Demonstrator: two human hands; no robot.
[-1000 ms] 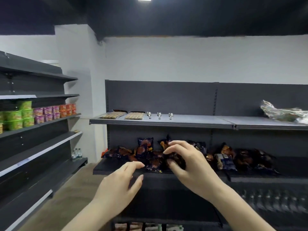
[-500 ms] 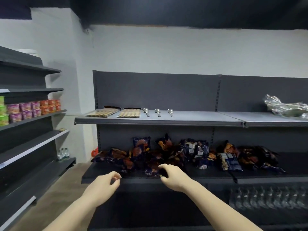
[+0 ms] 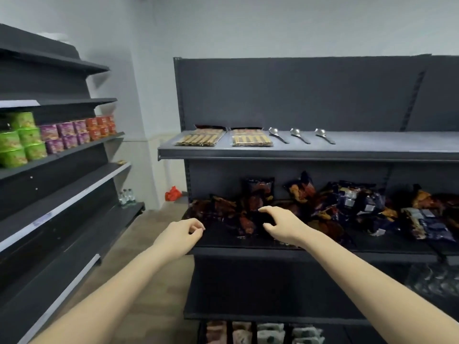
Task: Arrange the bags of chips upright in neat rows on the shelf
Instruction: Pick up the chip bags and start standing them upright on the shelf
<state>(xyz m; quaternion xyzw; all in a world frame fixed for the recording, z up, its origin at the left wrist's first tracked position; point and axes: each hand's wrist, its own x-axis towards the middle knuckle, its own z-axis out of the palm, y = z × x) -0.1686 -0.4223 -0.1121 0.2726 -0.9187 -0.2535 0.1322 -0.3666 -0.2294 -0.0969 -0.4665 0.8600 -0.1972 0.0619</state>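
Several dark chip bags (image 3: 330, 207) lie in a loose heap on the dark middle shelf (image 3: 248, 242). One bag (image 3: 258, 189) stands upright at the back; most others lie flat or tilted. My right hand (image 3: 283, 225) reaches over the shelf's front, fingers spread and curved around a dark bag (image 3: 246, 223) at the heap's left part, thumb below it; a grip is not clear. My left hand (image 3: 180, 233) hovers at the shelf's left front corner, fingers loosely curled, holding nothing.
The grey shelf above (image 3: 323, 152) carries two flat packs of sticks (image 3: 250, 140) and three spoons (image 3: 299, 135). A shelving unit on the left holds stacked cup noodles (image 3: 22, 140). Packaged goods (image 3: 268, 331) sit on the bottom shelf. A red bag (image 3: 173, 193) lies on the floor.
The view has moved closer to the shelf and turned. My right hand went from near my face down onto the chip heap; my left hand came up to the shelf's left corner.
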